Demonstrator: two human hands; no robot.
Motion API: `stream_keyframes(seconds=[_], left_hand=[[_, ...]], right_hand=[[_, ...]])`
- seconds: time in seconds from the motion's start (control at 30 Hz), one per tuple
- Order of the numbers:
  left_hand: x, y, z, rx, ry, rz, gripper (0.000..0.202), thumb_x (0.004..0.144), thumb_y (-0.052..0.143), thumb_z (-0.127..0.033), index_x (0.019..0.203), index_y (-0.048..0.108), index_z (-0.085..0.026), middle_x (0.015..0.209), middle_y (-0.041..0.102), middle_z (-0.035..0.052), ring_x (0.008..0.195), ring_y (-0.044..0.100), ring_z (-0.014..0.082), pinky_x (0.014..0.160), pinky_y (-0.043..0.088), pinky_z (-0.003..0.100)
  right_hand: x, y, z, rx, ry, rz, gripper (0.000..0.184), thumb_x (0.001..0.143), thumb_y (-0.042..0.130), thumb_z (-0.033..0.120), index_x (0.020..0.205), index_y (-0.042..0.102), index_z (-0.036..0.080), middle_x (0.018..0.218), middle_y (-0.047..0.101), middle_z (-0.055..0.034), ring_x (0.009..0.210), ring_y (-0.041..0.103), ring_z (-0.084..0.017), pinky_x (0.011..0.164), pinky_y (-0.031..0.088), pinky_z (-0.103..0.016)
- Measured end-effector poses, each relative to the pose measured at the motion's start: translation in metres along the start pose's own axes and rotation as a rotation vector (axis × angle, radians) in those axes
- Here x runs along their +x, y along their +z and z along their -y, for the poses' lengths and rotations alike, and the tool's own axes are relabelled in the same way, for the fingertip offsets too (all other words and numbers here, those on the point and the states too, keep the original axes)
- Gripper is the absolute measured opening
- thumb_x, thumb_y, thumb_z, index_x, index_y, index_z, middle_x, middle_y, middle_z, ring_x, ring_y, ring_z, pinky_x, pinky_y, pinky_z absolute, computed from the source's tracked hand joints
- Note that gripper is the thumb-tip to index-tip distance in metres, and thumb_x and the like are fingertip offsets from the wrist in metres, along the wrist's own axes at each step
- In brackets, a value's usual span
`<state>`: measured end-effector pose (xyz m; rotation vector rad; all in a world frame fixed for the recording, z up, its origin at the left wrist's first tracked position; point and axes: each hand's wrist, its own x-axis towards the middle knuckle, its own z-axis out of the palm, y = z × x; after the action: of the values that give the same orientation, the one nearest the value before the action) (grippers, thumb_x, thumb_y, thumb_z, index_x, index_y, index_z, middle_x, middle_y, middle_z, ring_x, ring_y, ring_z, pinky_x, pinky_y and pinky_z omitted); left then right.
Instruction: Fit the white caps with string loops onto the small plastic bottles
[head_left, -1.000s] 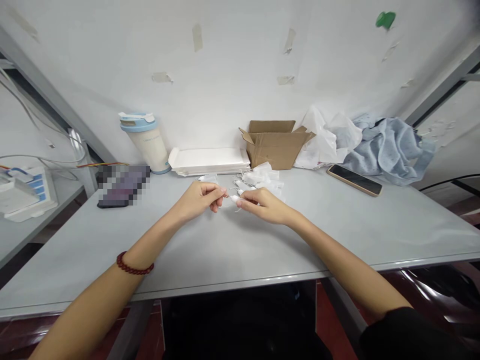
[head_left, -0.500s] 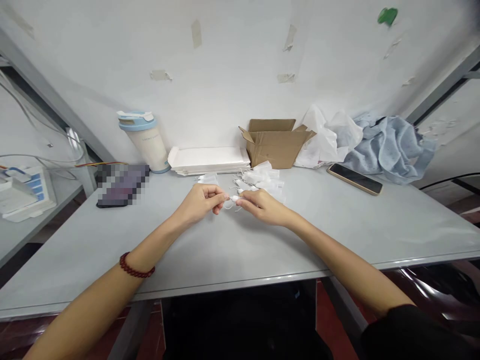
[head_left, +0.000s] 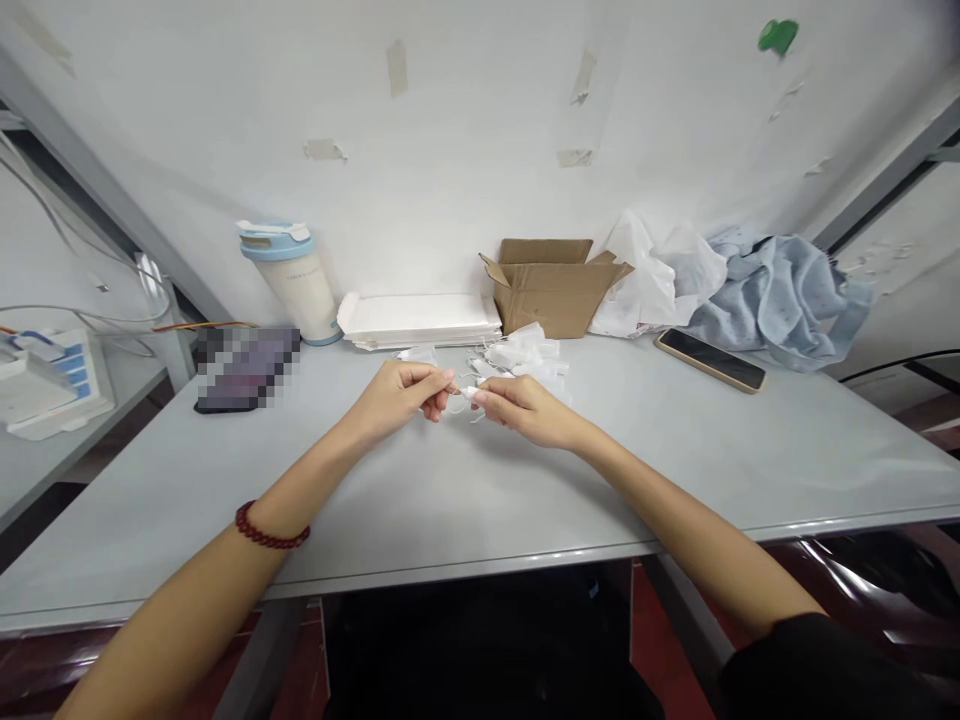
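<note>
My left hand (head_left: 401,395) is closed in a pinch, thumb against forefinger; the tiny thing in it is too small to name. Facing it, my right hand (head_left: 529,408) grips a small white piece (head_left: 469,393) whose tip sticks out between thumb and forefinger. A thin white string loops below, between the two hands. Just behind my right hand lies a pile of small translucent white packets (head_left: 529,348) with thin strings. One more white packet (head_left: 420,355) lies behind my left hand, partly hidden by it.
At the back stand a blue-lidded tumbler (head_left: 296,290), a stack of white envelopes or flat boxes (head_left: 420,320) and an open cardboard box (head_left: 555,300). A white plastic bag (head_left: 652,275), blue cloth (head_left: 787,300) and phone (head_left: 712,360) are right; a blurred dark object (head_left: 247,370) lies left.
My left hand has shifted slightly, its thumb now higher and straighter over the forefinger. The white piece in my right hand has tilted a little. Everything else stays in place.
</note>
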<state>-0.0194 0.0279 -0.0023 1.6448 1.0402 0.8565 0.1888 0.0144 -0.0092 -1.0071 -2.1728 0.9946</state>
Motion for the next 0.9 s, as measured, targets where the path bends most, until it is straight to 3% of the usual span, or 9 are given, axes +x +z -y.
stream_keyframes(seconds=[0.57,0.9], left_hand=[[-0.003,-0.001,-0.008,0.118,0.025,0.030,0.026,0.078,0.065,-0.035,0.063,0.062,-0.014,0.055,0.057,-0.0021,0.052,0.054,0.0094,0.054,0.045,0.021],[-0.001,-0.004,-0.009,0.093,0.059,0.013,0.025,0.077,0.064,-0.030,0.059,0.061,-0.014,0.054,0.057,-0.0020,0.050,0.053,0.0083,0.052,0.044,0.020]], right_hand=[[0.000,-0.001,0.002,-0.077,-0.033,-0.029,0.038,0.095,0.042,0.040,0.065,0.046,0.017,0.059,0.045,0.0038,0.057,0.040,-0.009,0.061,0.032,-0.025],[0.001,-0.002,0.007,-0.069,-0.006,-0.010,0.037,0.095,0.040,0.040,0.075,0.057,0.015,0.062,0.051,0.0023,0.059,0.047,-0.009,0.065,0.036,-0.025]])
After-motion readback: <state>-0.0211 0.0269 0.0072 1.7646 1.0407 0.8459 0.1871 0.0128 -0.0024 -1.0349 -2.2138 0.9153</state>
